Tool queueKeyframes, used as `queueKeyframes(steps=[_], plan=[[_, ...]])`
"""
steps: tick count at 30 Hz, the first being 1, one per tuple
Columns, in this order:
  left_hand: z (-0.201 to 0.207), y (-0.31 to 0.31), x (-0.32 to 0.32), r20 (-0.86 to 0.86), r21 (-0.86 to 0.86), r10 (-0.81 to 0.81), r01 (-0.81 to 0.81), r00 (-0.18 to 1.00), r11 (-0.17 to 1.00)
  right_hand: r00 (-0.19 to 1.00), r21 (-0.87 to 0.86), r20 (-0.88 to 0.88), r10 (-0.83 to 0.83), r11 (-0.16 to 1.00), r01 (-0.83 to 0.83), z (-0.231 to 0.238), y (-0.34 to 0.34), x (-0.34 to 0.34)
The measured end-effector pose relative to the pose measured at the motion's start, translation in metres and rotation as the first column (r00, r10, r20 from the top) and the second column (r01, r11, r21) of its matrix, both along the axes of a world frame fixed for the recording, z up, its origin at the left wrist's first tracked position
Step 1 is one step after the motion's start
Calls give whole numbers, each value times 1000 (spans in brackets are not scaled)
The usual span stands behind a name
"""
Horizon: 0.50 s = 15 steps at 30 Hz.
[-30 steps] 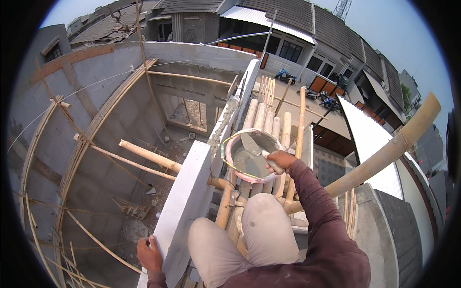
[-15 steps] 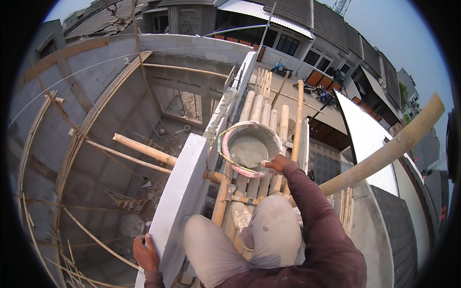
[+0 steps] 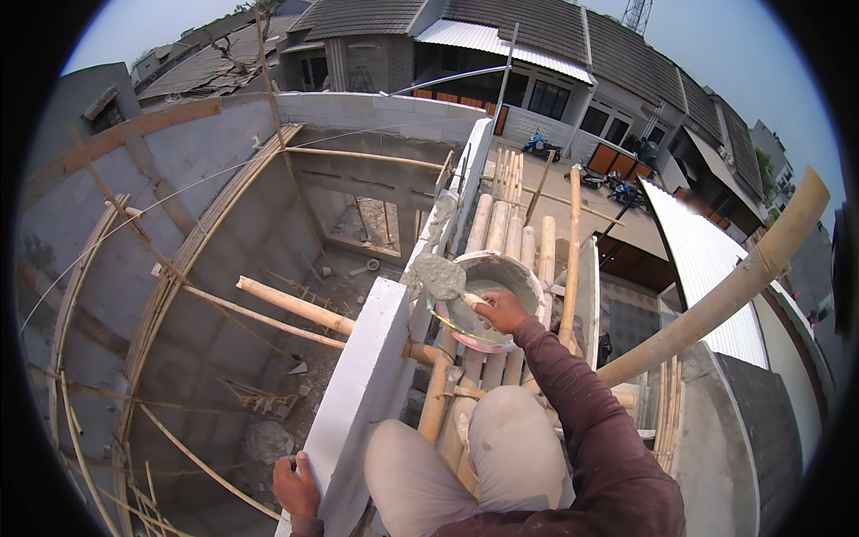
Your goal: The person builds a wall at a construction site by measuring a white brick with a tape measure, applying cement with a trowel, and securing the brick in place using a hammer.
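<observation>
rough mortar (image 3: 437, 276), smooth matt block (image 3: 360, 371)

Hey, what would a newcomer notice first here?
Probably the trowel heaped with grey mortar, in the right hand by the left rim of the bucket. Then the thick bamboo pole slanting up at the right, and, left of centre, the white wall, left hand at its edge.
</observation>
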<state>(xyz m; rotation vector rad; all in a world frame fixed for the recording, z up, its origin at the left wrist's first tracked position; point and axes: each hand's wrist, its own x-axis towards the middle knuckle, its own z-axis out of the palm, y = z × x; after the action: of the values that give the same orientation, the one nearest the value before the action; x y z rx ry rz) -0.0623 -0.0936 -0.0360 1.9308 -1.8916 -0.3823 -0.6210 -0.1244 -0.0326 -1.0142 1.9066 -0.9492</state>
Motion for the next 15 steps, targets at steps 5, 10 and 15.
queueKeyframes(steps=[5, 10, 15], plan=[[3, -2, -5, -7, -25, -8, 8, 1000, 1000, 894, -157, -447, 18, 983, -99, -6, -27, 53], [9, -2, -11, -17, 18, 16, -15, 1000, 1000, 851, -137, -523, 40, 982, -130, -1, 4, 94], [6, -1, -1, 2, 34, 27, -27, 1000, 999, 888, -218, -456, -57, 975, -49, -2, 58, 113]])
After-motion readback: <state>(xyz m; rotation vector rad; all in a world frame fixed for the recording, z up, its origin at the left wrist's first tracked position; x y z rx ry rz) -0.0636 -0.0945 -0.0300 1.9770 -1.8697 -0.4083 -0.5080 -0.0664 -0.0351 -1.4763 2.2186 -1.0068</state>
